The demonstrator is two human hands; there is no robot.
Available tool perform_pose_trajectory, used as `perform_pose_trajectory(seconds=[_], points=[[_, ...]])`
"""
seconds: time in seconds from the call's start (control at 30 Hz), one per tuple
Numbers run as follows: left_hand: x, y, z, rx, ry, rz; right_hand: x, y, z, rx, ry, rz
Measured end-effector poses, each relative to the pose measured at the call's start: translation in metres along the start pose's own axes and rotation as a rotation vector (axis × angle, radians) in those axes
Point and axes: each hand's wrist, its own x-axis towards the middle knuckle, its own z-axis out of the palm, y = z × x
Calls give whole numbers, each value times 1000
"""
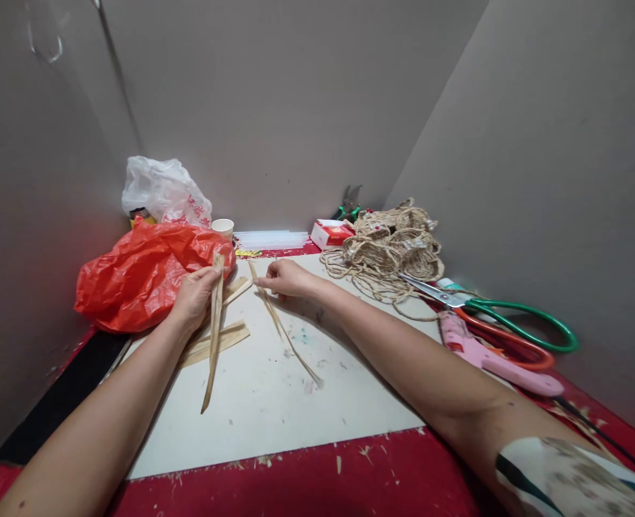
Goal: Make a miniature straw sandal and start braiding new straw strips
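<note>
My left hand (194,296) is closed on a wide dried leaf strip (214,334), which hangs down toward me over the white board (349,402). To its right, my right hand (280,278) pinches a thin dried leaf strip (274,316) near its upper part; the lower end trails down to the board. Flat pieces of the same dried leaf (225,342) lie on the board beside and below my left hand. A gap separates my two hands.
Left: an orange-red plastic bag (139,276), a white plastic bag (161,187) and a paper cup (222,228). Right: bundled straw cord (397,244), green-handled scissors (511,312), a pink glue gun (489,359), a red-white box (332,234) and pliers (350,203). Grey walls enclose the table.
</note>
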Motion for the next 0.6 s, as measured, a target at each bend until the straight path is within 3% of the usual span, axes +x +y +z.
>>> perform_pose_trajectory(seconds=[0.1, 0.23, 0.43, 0.6], points=[[-1, -1, 1, 2, -12, -7, 6, 0, 9, -108, 84, -27], [-3, 1, 3, 4, -14, -23, 5, 1, 13, -60, 18, -39], [-4, 1, 4, -26, -26, -45, -7, -7, 0, 115, -40, 5], [-8, 5, 11, -28, -39, -101, -17, -20, -4, 425, -138, -123]])
